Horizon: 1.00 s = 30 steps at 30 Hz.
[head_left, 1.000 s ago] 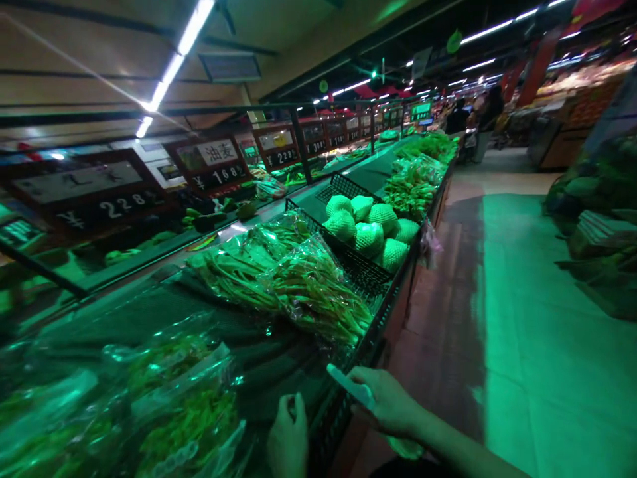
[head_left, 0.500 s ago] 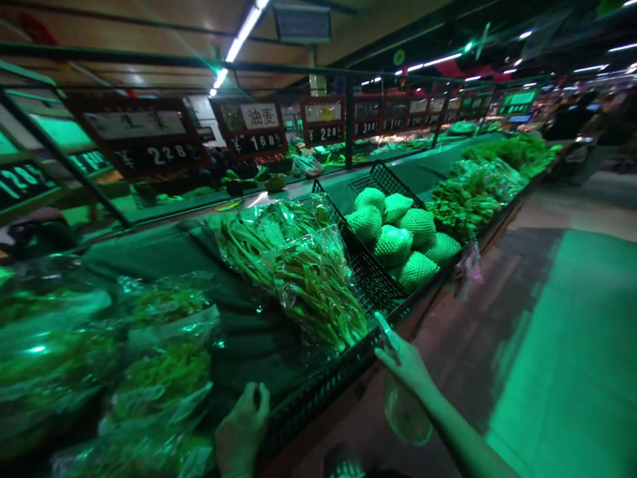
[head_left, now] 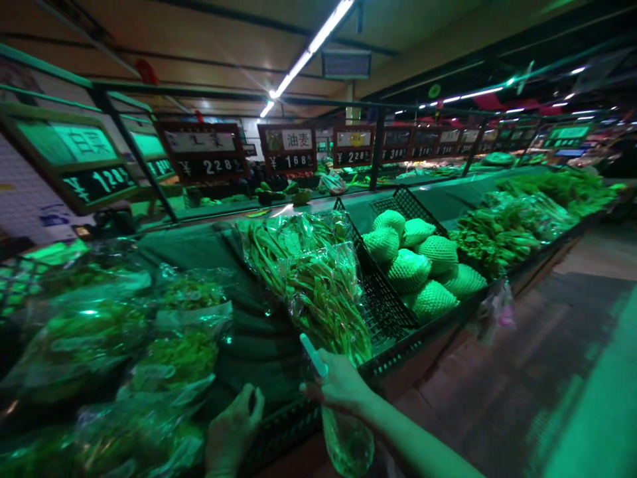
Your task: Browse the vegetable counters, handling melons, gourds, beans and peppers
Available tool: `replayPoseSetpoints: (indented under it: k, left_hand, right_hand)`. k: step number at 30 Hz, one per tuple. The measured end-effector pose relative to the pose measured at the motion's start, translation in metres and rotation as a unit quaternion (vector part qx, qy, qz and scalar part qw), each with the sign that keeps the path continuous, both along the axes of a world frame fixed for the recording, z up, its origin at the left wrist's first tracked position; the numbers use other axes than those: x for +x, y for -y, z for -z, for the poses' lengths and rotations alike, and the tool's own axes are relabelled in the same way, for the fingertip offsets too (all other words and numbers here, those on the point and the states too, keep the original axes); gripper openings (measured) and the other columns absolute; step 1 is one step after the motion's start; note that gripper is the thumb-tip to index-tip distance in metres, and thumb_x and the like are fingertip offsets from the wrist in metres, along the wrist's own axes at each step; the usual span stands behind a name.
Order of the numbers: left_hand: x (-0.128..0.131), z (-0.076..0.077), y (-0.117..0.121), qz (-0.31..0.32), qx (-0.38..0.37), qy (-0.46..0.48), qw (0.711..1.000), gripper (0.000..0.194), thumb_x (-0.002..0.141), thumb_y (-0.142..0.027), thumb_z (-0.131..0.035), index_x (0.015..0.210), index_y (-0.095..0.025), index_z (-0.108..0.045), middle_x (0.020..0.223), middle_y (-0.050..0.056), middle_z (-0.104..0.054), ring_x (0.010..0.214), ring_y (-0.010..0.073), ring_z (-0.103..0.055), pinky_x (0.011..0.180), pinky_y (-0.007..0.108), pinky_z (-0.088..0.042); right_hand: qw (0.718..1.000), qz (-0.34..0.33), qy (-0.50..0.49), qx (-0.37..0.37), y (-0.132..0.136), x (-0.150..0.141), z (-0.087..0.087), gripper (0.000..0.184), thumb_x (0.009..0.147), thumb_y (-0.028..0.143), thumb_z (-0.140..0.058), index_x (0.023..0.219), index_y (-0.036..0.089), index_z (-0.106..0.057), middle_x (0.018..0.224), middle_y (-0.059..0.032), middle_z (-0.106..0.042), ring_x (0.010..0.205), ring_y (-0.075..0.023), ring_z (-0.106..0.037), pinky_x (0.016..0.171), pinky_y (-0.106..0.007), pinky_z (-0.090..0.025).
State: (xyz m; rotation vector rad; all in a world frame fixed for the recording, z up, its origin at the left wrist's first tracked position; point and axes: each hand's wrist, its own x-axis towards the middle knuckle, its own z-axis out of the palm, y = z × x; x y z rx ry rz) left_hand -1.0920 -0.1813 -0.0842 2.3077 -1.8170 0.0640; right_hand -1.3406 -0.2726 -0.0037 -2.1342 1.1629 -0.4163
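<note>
My right hand [head_left: 341, 385] reaches over the front edge of the display, its fingers closed on a clear plastic bag of greens [head_left: 348, 441] that hangs below it. A pale, stick-like strip lies along its index finger; whether it is a covering or a held thing is unclear. Just behind that hand lie bagged leafy stalks [head_left: 323, 292]. My left hand [head_left: 233, 428] is loosely curled near the front edge, thumb and index finger nearly meeting, with nothing visible between them. To its left sit several bags of leafy greens [head_left: 179, 358].
Net-wrapped round produce [head_left: 408, 265] fills a black crate [head_left: 378, 292]. More greens [head_left: 497, 239] continue along the right. Price boards [head_left: 288, 149] hang from a rail behind. A black slatted edge [head_left: 283, 431] runs along the front, and the floor [head_left: 572, 372] lies at right.
My right hand, with the hanging bag, has moved left, closer to my left hand and in front of the stalks. The view has turned left, bringing another price board in.
</note>
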Motion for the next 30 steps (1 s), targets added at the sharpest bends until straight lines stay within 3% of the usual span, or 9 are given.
replayPoseSetpoints:
  k: [5,8,10,13,17,19,22,25,30]
  left_hand:
    - [-0.001,0.001,-0.001,-0.015,0.017,0.0,1.0,0.029,0.09,-0.02,-0.042,0.094,-0.025,-0.07,0.082,0.004,-0.074,0.067,0.0162,-0.068,0.051,0.019,-0.041]
    - [-0.001,0.003,0.0,-0.016,0.015,0.007,1.0,0.032,0.087,-0.016,-0.042,0.098,-0.024,-0.071,0.091,0.006,-0.076,0.071,0.0165,-0.07,0.052,0.019,-0.042]
    - [-0.001,0.004,0.001,-0.021,0.008,0.008,1.0,0.034,0.085,-0.014,-0.042,0.099,-0.024,-0.071,0.098,0.007,-0.076,0.073,0.0168,-0.07,0.052,0.019,-0.043]
    - [-0.001,0.005,0.002,-0.032,-0.006,-0.006,0.999,0.033,0.081,-0.014,-0.047,0.098,-0.024,-0.072,0.108,0.007,-0.076,0.076,0.0181,-0.071,0.054,0.02,-0.046]
    - [-0.001,0.012,0.004,-0.055,-0.019,-0.022,0.998,0.031,0.081,-0.017,-0.049,0.099,-0.024,-0.073,0.113,0.008,-0.075,0.084,0.0211,-0.073,0.062,0.023,-0.052]
    - [-0.001,0.015,0.004,-0.072,-0.021,-0.025,0.997,0.031,0.083,-0.017,-0.047,0.099,-0.024,-0.073,0.111,0.007,-0.076,0.086,0.0218,-0.073,0.064,0.024,-0.053]
    - [-0.002,0.018,0.004,-0.079,-0.024,-0.026,0.996,0.03,0.083,-0.017,-0.047,0.098,-0.024,-0.072,0.106,0.007,-0.077,0.085,0.0216,-0.073,0.065,0.024,-0.053]
    - [-0.002,0.018,0.003,-0.078,-0.028,-0.022,0.996,0.027,0.084,-0.018,-0.048,0.096,-0.024,-0.072,0.103,0.008,-0.077,0.079,0.0212,-0.073,0.062,0.025,-0.053]
    - [0.002,0.011,0.003,-0.06,-0.023,-0.037,0.997,0.029,0.083,-0.016,-0.048,0.095,-0.024,-0.073,0.109,0.009,-0.076,0.084,0.0213,-0.073,0.064,0.025,-0.053]
  right_hand:
    - [0.995,0.073,-0.039,-0.053,0.033,-0.039,-0.004,0.027,0.086,0.043,-0.06,0.097,0.019,-0.065,0.087,-0.0043,-0.067,0.081,-0.0201,-0.063,0.069,-0.027,-0.04]
    - [0.983,0.181,0.005,0.005,0.062,-0.079,0.0,0.034,0.088,0.049,-0.056,0.1,0.018,-0.067,0.081,-0.004,-0.066,0.076,-0.0205,-0.064,0.068,-0.029,-0.045]
    - [0.975,0.207,0.072,0.045,0.078,-0.093,-0.002,0.049,0.087,0.051,-0.057,0.124,0.02,-0.06,0.083,-0.0028,-0.068,0.074,-0.0206,-0.065,0.064,-0.029,-0.047]
    - [0.984,0.145,0.091,0.042,0.088,-0.081,-0.016,0.068,0.084,0.045,-0.062,0.146,0.025,-0.041,0.091,-0.0012,-0.07,0.078,-0.0197,-0.066,0.065,-0.027,-0.046]
    - [1.0,0.002,-0.004,-0.019,0.077,-0.017,-0.042,0.044,0.08,0.044,-0.067,0.118,0.022,-0.066,0.091,-0.0016,-0.069,0.081,-0.02,-0.064,0.066,-0.026,-0.04]
    - [0.999,-0.042,-0.024,-0.023,0.069,0.014,-0.053,0.04,0.077,0.049,-0.069,0.105,0.02,-0.07,0.09,-0.0026,-0.069,0.08,-0.0202,-0.064,0.065,-0.026,-0.038]
    - [0.996,-0.079,-0.021,-0.04,0.069,0.041,-0.063,0.042,0.077,0.052,-0.07,0.106,0.021,-0.069,0.093,-0.0018,-0.069,0.08,-0.0196,-0.063,0.065,-0.026,-0.038]
    - [0.997,-0.041,-0.008,-0.063,0.089,0.032,-0.07,0.034,0.081,0.049,-0.067,0.1,0.021,-0.07,0.09,-0.0016,-0.069,0.081,-0.019,-0.063,0.066,-0.025,-0.039]
    - [0.991,0.126,0.022,-0.046,0.146,-0.033,-0.07,0.033,0.089,0.046,-0.059,0.106,0.019,-0.068,0.085,-0.0036,-0.069,0.079,-0.0197,-0.065,0.066,-0.027,-0.044]
